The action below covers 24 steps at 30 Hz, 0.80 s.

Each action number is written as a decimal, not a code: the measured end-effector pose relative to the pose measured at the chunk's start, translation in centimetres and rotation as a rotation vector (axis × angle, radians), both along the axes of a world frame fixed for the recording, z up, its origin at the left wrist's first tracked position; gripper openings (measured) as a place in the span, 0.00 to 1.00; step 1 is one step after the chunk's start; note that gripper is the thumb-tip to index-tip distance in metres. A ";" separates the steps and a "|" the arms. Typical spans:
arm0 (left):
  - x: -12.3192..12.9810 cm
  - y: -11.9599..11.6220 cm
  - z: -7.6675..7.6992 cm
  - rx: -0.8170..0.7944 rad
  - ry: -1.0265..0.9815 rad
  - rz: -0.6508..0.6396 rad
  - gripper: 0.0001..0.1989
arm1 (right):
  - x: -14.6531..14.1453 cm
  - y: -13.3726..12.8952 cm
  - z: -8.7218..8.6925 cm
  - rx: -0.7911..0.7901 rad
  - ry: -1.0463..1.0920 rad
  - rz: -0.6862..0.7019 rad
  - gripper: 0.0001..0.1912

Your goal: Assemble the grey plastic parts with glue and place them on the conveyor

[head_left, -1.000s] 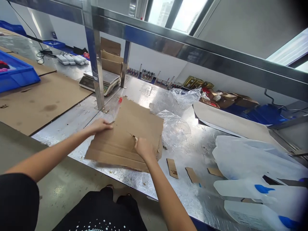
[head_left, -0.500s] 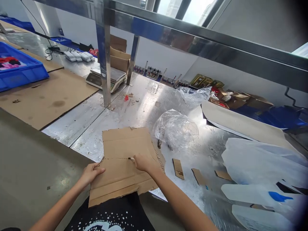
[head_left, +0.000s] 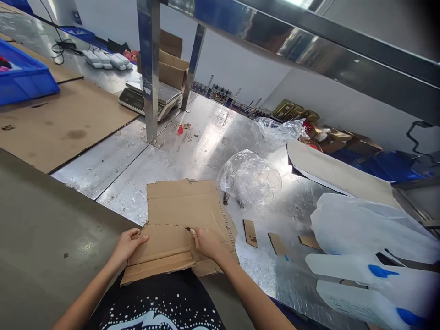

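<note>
A brown cardboard sheet (head_left: pixel 182 201) lies over the metal table's front edge and reaches my lap. A cut runs across its middle from the left edge. My left hand (head_left: pixel 128 245) pinches the sheet's left edge near the start of the cut, thumb on top. My right hand (head_left: pixel 203 240) is closed around a small tool, mostly hidden, whose dark tip meets the cardboard at the right end of the cut. The flap below the cut stands slightly apart from the upper part.
Crumpled clear plastic (head_left: pixel 250 178) lies behind the sheet. Small cardboard pieces (head_left: pixel 250 233) and white plastic bags (head_left: pixel 360 224) are to the right. A metal post (head_left: pixel 151 91), a scale (head_left: pixel 132 98) and a blue crate (head_left: pixel 27 78) stand to the left.
My right hand has moved slightly right and down along the cardboard. The cut has lengthened and opened, and the lower flap has tilted. The view has shifted a little.
</note>
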<state>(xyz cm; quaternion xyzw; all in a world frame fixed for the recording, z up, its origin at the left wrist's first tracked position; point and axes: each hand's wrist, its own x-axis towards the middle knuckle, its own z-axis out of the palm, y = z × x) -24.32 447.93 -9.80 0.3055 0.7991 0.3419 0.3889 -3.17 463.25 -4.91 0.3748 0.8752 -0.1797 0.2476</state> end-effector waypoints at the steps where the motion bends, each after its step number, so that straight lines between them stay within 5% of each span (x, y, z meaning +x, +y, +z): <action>1: -0.6 0.5 0.7 0.010 0.099 -0.032 0.14 | 0.0 0.0 0.0 -0.005 0.000 -0.009 0.13; 5: -1.2 5.2 2.6 0.178 0.415 -0.263 0.18 | -0.6 0.0 -0.1 -0.011 -0.016 -0.068 0.13; 10: 2.4 11.2 -0.2 0.336 0.583 -0.679 0.21 | -1.6 -0.8 -0.4 -0.004 -0.060 -0.186 0.12; 15: 3.4 11.4 -2.7 0.310 0.739 -0.716 0.24 | -1.6 -3.4 -0.8 0.026 -0.057 -0.326 0.13; 24: 3.1 11.4 -2.8 0.250 0.869 -0.723 0.24 | -0.5 -5.8 -1.6 -0.044 0.012 -0.481 0.12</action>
